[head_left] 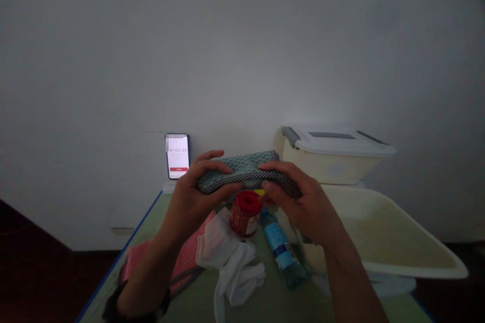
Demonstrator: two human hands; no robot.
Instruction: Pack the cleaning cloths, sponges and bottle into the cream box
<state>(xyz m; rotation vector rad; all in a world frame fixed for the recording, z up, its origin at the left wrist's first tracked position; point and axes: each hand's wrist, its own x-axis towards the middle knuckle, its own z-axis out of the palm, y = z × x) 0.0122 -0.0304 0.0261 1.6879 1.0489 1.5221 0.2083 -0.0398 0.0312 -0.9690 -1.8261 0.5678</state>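
A folded teal cleaning cloth [246, 163] with a black-and-white checked edge is held up above the table. My left hand [200, 181] grips its left end, fingers on top and thumb underneath. On the right end, my right hand [295, 189] pinches it the same way. Just below the cloth stands a red rolled-up strip [245, 214] with a pale label. To its right a bottle with a blue label [278, 242] lies on its side. White crumpled fabric [237, 270] and a pink cloth [185, 257] lie under and beside my left forearm.
A phone [178, 156] showing a timer leans at the wall. A lidded cream storage box [326, 161] stands at the back right. In front of it, a large cream basin [394, 232] reaches past the right side of the green table [280, 308].
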